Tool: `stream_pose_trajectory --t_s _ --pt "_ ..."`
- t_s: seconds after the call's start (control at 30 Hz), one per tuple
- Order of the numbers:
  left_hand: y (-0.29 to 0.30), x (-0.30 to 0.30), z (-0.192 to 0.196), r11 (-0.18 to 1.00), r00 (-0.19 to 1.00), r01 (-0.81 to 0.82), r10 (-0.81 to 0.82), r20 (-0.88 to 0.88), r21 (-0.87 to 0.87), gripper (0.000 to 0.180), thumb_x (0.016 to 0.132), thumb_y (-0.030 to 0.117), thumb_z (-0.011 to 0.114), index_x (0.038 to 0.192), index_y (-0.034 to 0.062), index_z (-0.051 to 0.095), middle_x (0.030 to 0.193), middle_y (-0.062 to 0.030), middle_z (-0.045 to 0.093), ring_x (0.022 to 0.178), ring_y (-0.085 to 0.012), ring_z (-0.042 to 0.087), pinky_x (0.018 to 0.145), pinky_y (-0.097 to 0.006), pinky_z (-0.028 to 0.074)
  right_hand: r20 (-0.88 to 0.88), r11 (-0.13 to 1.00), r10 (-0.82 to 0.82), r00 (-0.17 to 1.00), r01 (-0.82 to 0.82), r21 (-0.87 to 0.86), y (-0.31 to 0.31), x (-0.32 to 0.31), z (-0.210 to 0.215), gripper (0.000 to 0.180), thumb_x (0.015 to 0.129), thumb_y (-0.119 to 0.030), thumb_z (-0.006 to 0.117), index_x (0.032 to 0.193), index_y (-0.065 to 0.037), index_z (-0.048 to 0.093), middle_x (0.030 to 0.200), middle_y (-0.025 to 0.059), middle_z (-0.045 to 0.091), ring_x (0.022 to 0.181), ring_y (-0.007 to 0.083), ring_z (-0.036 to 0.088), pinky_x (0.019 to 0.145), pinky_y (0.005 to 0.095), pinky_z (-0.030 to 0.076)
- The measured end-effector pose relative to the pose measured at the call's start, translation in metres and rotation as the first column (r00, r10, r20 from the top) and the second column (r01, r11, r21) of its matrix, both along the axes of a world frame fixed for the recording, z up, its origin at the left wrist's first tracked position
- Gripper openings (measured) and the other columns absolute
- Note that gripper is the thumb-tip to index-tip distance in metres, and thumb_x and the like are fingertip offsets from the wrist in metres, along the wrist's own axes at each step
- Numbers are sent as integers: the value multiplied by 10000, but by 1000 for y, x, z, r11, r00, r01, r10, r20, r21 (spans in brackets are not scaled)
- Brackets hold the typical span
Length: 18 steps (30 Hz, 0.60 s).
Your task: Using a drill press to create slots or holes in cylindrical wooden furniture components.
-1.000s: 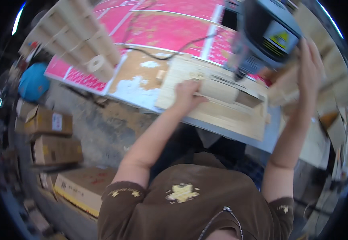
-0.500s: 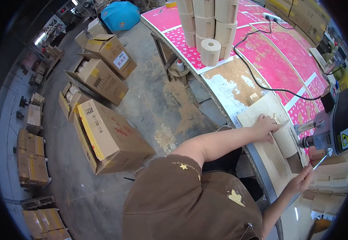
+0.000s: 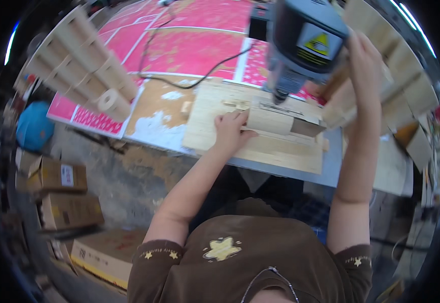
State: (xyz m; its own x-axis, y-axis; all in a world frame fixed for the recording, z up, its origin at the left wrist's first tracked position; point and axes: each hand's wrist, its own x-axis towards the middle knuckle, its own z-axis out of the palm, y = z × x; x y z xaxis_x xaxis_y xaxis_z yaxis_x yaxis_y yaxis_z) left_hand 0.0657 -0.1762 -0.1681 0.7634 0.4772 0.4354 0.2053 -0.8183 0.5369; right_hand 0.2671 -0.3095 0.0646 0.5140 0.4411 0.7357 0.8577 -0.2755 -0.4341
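Note:
A pale wooden cylinder (image 3: 269, 121) with a square-cut dark opening near its right end lies on a plywood board (image 3: 280, 151). My left hand (image 3: 231, 132) is closed around its left end, fingers on top and thumb along the near side. Above the cylinder stands the dark grey head of a drill press (image 3: 306, 38) with a yellow warning label; its chuck (image 3: 279, 96) points down at the wood. My right hand (image 3: 365, 55) is raised at the right side of that head, fingers curled. What it grips is hidden and blurred.
Stacked wooden cylinders (image 3: 81, 65) stand at the left on the pink-covered table (image 3: 194, 50). A black cable (image 3: 204, 78) runs across to the drill. More wooden pieces (image 3: 399, 76) are piled at the right. Cardboard boxes (image 3: 73, 209) stand on the floor at left.
The view has turned and swung toward the drill press. My right hand, low on the press's metal lever before, is now up beside the head. My left hand stays at the cylinder's end.

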Motion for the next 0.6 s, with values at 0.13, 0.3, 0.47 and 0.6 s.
stream_pose_trajectory --t_s 0.13,0.3,0.47,0.6 --pt "-5 16 -5 997 997 79 -80 -17 -17 627 627 325 771 1188 141 557 849 -5 553 878 -203 525 839 -405 270 -158 998 -67 985 69 8 8 22 8 312 902 -272 505 890 19 617 744 94 590 700 174 539 660 288 421" --pt "-5 16 -7 995 995 95 -96 -21 -30 610 643 324 764 1184 135 557 841 -9 548 864 -203 518 833 -400 268 58 997 6 998 -11 79 -29 -28 -12 247 879 -214 528 760 0 560 589 86 470 536 172 451 529 289 381" --pt "-6 16 -8 994 994 108 -109 -30 -30 600 648 330 760 1178 132 560 830 -15 549 857 -206 517 826 -399 268 18 992 27 999 -29 124 -53 -89 -75 87 792 -38 590 708 -22 572 570 105 469 500 235 503 495 331 371" --pt "-5 17 -9 994 994 107 -107 0 3 603 649 333 759 1184 137 560 815 -19 554 850 -211 519 826 -406 268 154 978 1 988 -33 207 -43 -82 -139 13 769 -21 600 777 -24 610 607 81 513 552 231 509 561 338 383"
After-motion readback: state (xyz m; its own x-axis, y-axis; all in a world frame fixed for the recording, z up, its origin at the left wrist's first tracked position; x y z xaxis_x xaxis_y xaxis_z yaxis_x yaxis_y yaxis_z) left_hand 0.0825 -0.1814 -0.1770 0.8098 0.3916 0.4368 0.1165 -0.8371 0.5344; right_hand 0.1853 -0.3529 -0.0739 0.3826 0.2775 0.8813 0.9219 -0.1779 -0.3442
